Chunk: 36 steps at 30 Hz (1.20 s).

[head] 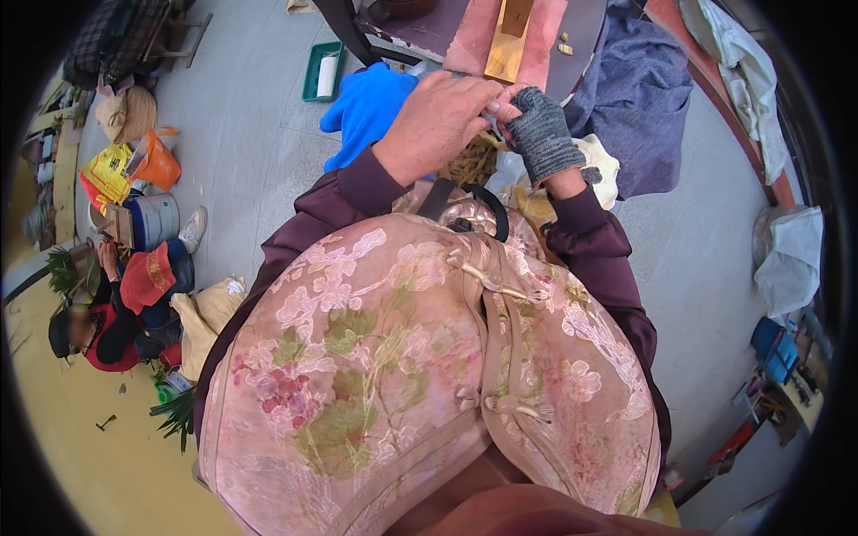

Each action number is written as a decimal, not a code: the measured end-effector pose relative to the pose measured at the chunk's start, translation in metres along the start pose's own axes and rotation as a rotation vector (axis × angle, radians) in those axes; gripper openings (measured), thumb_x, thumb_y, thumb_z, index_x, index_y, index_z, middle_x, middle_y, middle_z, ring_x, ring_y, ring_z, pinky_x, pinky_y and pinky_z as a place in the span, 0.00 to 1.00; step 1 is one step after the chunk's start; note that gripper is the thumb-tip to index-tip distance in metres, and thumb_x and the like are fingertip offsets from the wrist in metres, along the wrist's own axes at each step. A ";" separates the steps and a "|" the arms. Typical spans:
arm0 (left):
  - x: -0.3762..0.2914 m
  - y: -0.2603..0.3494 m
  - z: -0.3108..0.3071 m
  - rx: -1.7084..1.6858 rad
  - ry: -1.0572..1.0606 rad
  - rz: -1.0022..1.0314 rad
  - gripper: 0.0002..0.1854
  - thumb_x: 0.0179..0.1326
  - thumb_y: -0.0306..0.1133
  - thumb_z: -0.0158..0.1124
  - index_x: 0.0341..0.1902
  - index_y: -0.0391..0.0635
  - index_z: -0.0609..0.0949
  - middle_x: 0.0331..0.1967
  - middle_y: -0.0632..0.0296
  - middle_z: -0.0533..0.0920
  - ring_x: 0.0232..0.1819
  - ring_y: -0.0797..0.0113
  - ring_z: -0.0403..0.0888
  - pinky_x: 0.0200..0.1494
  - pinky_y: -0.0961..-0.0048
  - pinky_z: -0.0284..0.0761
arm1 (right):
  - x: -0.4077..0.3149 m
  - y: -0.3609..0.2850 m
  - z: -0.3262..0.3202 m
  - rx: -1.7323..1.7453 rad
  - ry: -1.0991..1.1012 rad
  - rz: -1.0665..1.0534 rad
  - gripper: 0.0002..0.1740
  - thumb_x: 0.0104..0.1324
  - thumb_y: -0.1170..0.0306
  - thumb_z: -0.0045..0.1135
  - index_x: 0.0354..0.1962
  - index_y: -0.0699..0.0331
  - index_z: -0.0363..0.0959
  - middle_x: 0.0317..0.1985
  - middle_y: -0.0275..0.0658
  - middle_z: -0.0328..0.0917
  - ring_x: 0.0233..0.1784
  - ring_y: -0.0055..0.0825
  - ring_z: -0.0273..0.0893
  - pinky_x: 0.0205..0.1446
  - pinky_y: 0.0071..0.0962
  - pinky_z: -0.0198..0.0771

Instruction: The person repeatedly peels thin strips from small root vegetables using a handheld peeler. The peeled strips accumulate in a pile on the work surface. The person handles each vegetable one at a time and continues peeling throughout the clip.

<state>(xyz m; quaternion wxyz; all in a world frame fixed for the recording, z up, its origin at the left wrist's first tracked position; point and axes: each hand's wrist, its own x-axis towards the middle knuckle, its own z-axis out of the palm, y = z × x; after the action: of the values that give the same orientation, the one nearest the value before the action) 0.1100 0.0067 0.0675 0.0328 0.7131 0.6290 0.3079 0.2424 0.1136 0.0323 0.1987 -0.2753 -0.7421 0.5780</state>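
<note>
My left hand [432, 124], bare, reaches forward with its fingers bent towards my right hand [536, 134], which wears a grey knitted fingerless glove [546, 130]. The fingertips of both hands meet just in front of the near end of a wooden bar [504, 63]. Whether anything small is between them is hidden. A darker wooden block [517, 17] rests on that bar, which lies on a pink cloth [464, 50] over a dark wooden surface [415, 37]. Below my hands, tan strips or shavings [471, 164] lie in a heap.
Small tan pieces [566, 49] lie right of the pink cloth. Blue fabric [372, 100] and a green tray with a white roller [326, 77] are at the left; dark grey cloth [643, 100] hangs at the right. Far left, a person [110, 321] sits near a bucket [153, 221].
</note>
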 end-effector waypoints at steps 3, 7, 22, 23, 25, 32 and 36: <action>-0.007 -0.006 0.014 -0.041 -0.376 -0.269 0.09 0.52 0.28 0.57 0.37 0.43 0.72 0.38 0.58 0.77 0.45 0.59 0.74 0.41 0.67 0.69 | -0.007 -0.002 0.004 0.049 -0.223 0.310 0.16 0.60 0.59 0.53 0.26 0.66 0.71 0.14 0.33 0.69 0.18 0.21 0.70 0.23 0.23 0.63; -0.009 -0.026 0.019 0.095 -0.144 0.063 0.04 0.50 0.29 0.55 0.31 0.46 0.72 0.28 0.61 0.73 0.34 0.58 0.73 0.32 0.67 0.67 | -0.009 -0.010 -0.001 0.013 -0.317 0.425 0.19 0.60 0.56 0.52 0.25 0.66 0.72 0.14 0.34 0.70 0.19 0.22 0.70 0.25 0.26 0.63; 0.034 -0.072 0.038 -0.702 -0.053 -0.469 0.11 0.61 0.37 0.56 0.41 0.43 0.74 0.26 0.67 0.75 0.21 0.74 0.69 0.30 0.77 0.70 | 0.018 -0.013 -0.021 -0.500 0.217 -0.094 0.23 0.59 0.51 0.52 0.26 0.67 0.74 0.21 0.47 0.71 0.26 0.42 0.72 0.33 0.37 0.66; 0.038 -0.070 0.036 -1.100 -0.100 -0.620 0.12 0.62 0.37 0.55 0.44 0.43 0.74 0.27 0.68 0.75 0.22 0.78 0.69 0.30 0.80 0.69 | 0.023 -0.009 -0.028 -0.513 0.270 -0.125 0.25 0.58 0.50 0.52 0.24 0.68 0.73 0.20 0.47 0.71 0.26 0.42 0.72 0.32 0.38 0.65; 0.041 -0.078 0.040 -1.235 -0.077 -0.574 0.14 0.64 0.38 0.54 0.48 0.42 0.73 0.29 0.68 0.75 0.26 0.84 0.67 0.30 0.83 0.69 | 0.040 0.013 -0.041 -0.526 0.297 -0.079 0.27 0.57 0.48 0.52 0.23 0.69 0.73 0.20 0.48 0.71 0.26 0.43 0.72 0.33 0.38 0.65; 0.063 -0.087 0.058 -0.711 0.155 -0.371 0.14 0.64 0.38 0.53 0.48 0.44 0.73 0.26 0.71 0.71 0.26 0.84 0.66 0.30 0.84 0.67 | 0.063 0.022 -0.044 -0.523 0.408 -0.101 0.27 0.56 0.49 0.53 0.21 0.70 0.70 0.21 0.52 0.71 0.27 0.47 0.72 0.34 0.40 0.66; 0.073 -0.092 0.053 -1.144 0.068 -0.648 0.12 0.64 0.37 0.53 0.46 0.44 0.73 0.29 0.70 0.74 0.28 0.83 0.68 0.32 0.85 0.67 | 0.078 0.022 -0.052 -0.657 0.445 -0.113 0.24 0.57 0.50 0.54 0.27 0.65 0.76 0.24 0.46 0.76 0.28 0.41 0.75 0.36 0.34 0.69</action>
<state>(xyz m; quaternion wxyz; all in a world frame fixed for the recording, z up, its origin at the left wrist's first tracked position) 0.0568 0.1112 0.0138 0.4776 0.3475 0.5498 0.5906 0.2188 0.2062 0.0225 0.2875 -0.4015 -0.8401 0.2243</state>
